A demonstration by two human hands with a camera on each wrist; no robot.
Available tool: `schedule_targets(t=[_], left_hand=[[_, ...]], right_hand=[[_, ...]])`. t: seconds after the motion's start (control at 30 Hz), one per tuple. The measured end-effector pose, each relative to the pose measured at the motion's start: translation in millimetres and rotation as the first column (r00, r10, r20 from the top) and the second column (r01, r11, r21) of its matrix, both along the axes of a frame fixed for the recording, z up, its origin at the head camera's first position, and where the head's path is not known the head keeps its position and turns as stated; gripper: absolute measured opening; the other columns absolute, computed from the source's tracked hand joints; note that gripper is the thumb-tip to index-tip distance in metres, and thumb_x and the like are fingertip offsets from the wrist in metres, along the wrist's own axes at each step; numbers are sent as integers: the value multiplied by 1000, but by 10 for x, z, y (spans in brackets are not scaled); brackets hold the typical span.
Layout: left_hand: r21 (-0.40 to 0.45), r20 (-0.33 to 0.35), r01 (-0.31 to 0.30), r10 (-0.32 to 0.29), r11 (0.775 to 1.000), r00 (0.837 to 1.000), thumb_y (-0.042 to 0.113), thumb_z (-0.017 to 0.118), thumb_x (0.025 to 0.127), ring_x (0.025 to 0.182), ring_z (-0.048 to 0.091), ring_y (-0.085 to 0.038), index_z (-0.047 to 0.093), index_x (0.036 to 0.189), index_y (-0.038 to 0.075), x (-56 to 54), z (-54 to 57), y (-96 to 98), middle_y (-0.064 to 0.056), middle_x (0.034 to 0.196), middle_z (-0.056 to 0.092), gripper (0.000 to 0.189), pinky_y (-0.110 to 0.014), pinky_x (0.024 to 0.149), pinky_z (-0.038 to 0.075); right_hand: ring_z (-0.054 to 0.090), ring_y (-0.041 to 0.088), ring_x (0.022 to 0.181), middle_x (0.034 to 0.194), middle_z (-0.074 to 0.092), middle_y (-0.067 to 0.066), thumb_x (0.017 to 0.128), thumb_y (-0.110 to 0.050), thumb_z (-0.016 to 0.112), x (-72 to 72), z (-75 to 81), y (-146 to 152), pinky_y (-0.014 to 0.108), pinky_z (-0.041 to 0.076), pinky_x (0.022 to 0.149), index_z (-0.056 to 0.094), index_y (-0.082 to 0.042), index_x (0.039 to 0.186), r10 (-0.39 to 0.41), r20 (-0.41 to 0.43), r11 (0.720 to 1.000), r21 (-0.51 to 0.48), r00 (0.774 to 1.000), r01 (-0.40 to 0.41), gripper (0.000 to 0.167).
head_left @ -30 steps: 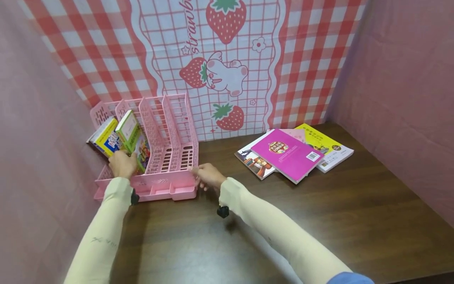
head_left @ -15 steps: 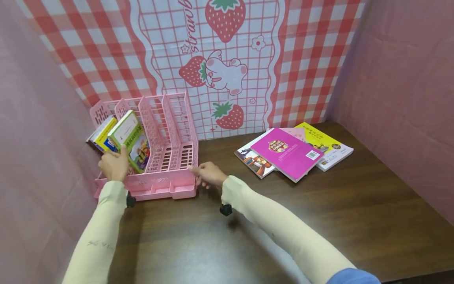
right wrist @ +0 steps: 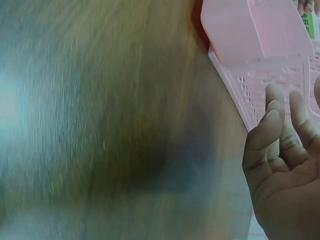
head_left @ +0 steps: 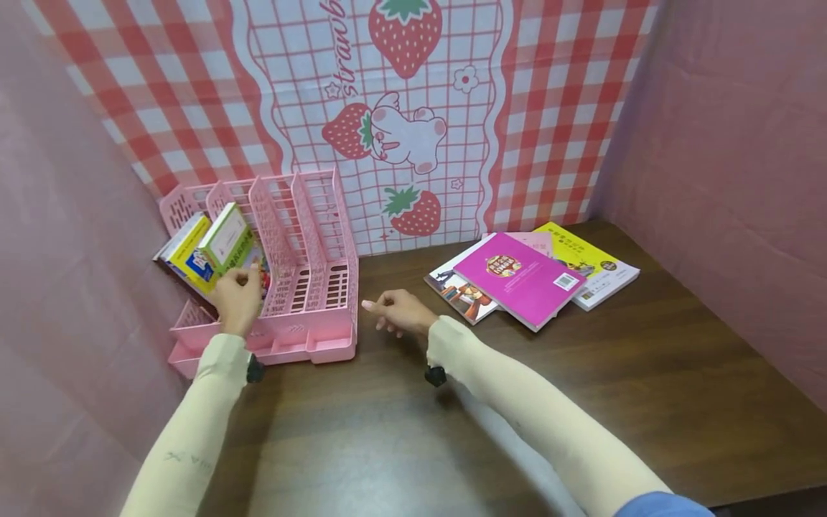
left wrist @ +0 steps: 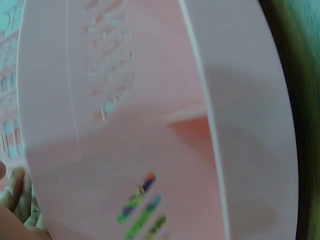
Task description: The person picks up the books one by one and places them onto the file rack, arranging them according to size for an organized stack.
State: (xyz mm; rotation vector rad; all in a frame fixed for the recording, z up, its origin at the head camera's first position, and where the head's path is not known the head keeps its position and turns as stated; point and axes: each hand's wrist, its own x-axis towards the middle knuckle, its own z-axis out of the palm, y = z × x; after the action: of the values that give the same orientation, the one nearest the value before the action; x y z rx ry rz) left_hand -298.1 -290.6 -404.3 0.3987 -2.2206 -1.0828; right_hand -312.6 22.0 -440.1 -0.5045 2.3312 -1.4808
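My left hand [head_left: 236,300] is over the front of a pink desktop book rack [head_left: 304,324], its fingers loosely bent, in front of a green-covered book [head_left: 227,240]. No grip on the book is visible, and the hand covers the book's lower part. Left of that book, a yellow and blue book [head_left: 190,251] leans in the rack with other thin books. My right hand [head_left: 402,311] hovers just right of the rack, apart from it, fingers relaxed and holding nothing. In the left wrist view, the rack's front wall [left wrist: 125,125] hides much of the left hand [left wrist: 20,205].
On the brown table [head_left: 517,402] at the right lies a loose pile: a magenta book [head_left: 517,276], a yellow book [head_left: 575,251] and a white illustrated book [head_left: 461,291]. A strawberry-print cloth [head_left: 413,136] hangs behind the rack, with pink cloth at both sides.
My left hand has shifted right across the green book's front, and that book leans left against the yellow and blue one. My right hand has let go of the rack's corner and moved right.
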Motion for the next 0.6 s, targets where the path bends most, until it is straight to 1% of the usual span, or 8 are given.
schedule_targets(t=[0.07, 0.13, 0.17, 0.27, 0.33, 0.47, 0.53, 0.6], left_hand=[[-13, 12, 38, -37, 999, 999, 36, 58, 103, 72, 61, -21, 73, 100, 0, 0, -6, 80, -13, 82, 72, 39, -29, 71, 47], [-36, 20, 83, -82, 996, 996, 38, 58, 103, 71, 60, -16, 73, 101, 2, -2, -12, 167, -10, 85, 72, 39, -27, 71, 45], [-47, 15, 109, -109, 993, 994, 37, 60, 103, 73, 59, -15, 73, 102, 3, -2, -15, 216, -12, 87, 72, 37, -26, 72, 43], [-55, -5, 225, -226, 973, 974, 35, 63, 102, 75, 65, -20, 74, 106, 3, -6, -32, 370, -14, 91, 74, 35, -24, 69, 47], [-43, -13, 317, -318, 948, 948, 32, 66, 102, 77, 67, -23, 74, 109, 2, -3, -49, 472, -15, 92, 73, 32, -22, 63, 50], [24, -29, 479, -478, 877, 878, 23, 70, 100, 74, 68, -19, 73, 113, -1, 4, -87, 666, -18, 91, 72, 27, -24, 61, 55], [41, -25, 529, -528, 848, 849, 23, 70, 100, 73, 68, -15, 73, 113, -1, 8, -105, 748, -18, 92, 72, 27, -25, 63, 57], [52, -23, 570, -570, 820, 822, 21, 70, 100, 74, 70, -21, 73, 114, -1, 20, -113, 825, -20, 95, 73, 26, -31, 66, 59]], right_hand=[[60, 18, 63, 80, 73, 10, 101, -44, 65, -12, 34, 54, 28, 50, 49, 64, 4, 104, -2, -18, 1000, 21, 1000, 2, 48], [63, 23, 68, 82, 73, 10, 101, -44, 64, -24, 67, 119, 33, 53, 52, 64, 3, 105, -4, -37, 999, 41, 999, 5, 47], [64, 26, 72, 83, 73, 9, 101, -44, 64, -28, 83, 157, 36, 55, 55, 65, 3, 106, -3, -44, 999, 52, 999, 6, 47], [66, 29, 78, 87, 72, 10, 102, -44, 64, -46, 105, 273, 43, 58, 61, 65, 1, 107, -7, -62, 998, 69, 998, 11, 45], [66, 31, 81, 91, 72, 13, 102, -43, 64, -61, 106, 349, 44, 58, 63, 65, 2, 110, -10, -70, 997, 77, 998, 15, 46], [66, 35, 87, 102, 71, 20, 102, -42, 65, -94, 93, 487, 47, 59, 67, 65, 0, 110, -26, -88, 996, 83, 996, 33, 42], [66, 37, 89, 106, 70, 23, 101, -41, 66, -109, 90, 556, 46, 59, 68, 64, -3, 107, -41, -102, 995, 90, 994, 51, 38], [65, 36, 88, 106, 70, 22, 101, -41, 66, -129, 87, 631, 45, 59, 66, 64, -7, 103, -56, -126, 992, 104, 990, 69, 34]])
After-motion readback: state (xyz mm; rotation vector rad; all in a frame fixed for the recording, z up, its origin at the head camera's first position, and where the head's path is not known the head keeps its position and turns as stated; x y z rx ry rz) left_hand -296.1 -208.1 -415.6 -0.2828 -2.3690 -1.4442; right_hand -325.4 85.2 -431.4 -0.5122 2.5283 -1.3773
